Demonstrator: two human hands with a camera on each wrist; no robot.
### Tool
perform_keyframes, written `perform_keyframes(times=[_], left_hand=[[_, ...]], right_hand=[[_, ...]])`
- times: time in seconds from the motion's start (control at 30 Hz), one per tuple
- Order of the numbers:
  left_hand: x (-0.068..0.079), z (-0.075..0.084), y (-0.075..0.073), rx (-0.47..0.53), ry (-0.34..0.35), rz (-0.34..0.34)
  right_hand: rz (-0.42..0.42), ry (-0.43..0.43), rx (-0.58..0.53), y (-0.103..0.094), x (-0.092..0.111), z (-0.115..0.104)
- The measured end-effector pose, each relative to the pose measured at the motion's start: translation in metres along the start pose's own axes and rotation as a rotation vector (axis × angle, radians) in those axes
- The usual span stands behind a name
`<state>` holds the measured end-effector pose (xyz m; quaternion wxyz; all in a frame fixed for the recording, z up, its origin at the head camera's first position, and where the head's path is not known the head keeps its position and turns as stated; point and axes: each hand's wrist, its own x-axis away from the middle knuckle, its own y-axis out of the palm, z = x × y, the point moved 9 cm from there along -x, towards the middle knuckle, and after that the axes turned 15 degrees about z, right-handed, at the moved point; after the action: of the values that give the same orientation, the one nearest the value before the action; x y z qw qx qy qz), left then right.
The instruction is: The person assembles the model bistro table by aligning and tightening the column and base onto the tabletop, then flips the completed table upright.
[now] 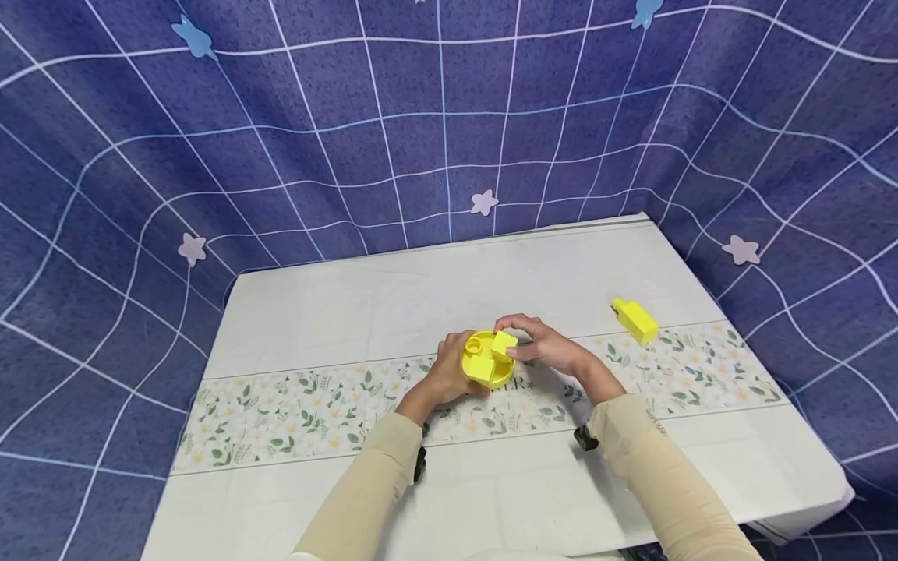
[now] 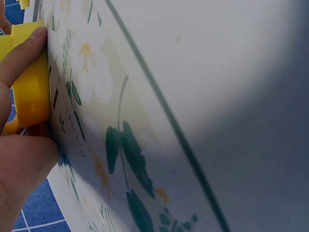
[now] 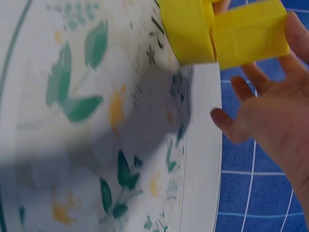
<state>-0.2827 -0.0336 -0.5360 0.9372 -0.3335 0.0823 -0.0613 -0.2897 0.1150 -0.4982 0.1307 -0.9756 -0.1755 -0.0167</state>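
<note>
In the head view, a round yellow dish [image 1: 502,380] sits mid-table. A square yellow block [image 1: 481,368] stands at its near side, and a small raised yellow ring [image 1: 473,344] is toward the back left. My left hand [image 1: 449,372] grips the dish from the left, thumb at the near side, as the left wrist view shows around its yellow side wall [image 2: 33,96]. From the right, my right hand [image 1: 543,347] pinches another yellow block [image 1: 504,343] at the dish's right edge. In the right wrist view this block [image 3: 251,34] projects above the dish [image 3: 188,31].
A yellow bottle-shaped piece [image 1: 637,321] with a narrow neck lies on the table to the right. White cloth [image 1: 337,312] with a floral band [image 1: 281,417] covers the table. Blue gridded curtains [image 1: 407,148] with star shapes hang around the back and sides.
</note>
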Motion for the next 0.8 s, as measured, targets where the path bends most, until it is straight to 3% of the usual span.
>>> perform_keyframes(times=[0.23,0.37,0.47,0.8], left_hand=[[0.0014,0.0033,-0.0001,0.016,0.016,-0.013],[0.0006,0.0041,-0.0005,0.004,0.029,-0.012],[0.0001,0.004,-0.0003,-0.004,0.032,-0.016],[0.001,0.0026,-0.0008,0.013,0.019,-0.015]], right_hand=[[0.274,-0.022,0.154,-0.0024,-0.0058,-0.0008],[0.349,-0.029,0.209,-0.001,-0.0078,-0.0004],[0.321,-0.044,0.185,0.0001,-0.007,-0.001],[0.096,-0.048,0.021,0.0043,-0.0092,-0.0006]])
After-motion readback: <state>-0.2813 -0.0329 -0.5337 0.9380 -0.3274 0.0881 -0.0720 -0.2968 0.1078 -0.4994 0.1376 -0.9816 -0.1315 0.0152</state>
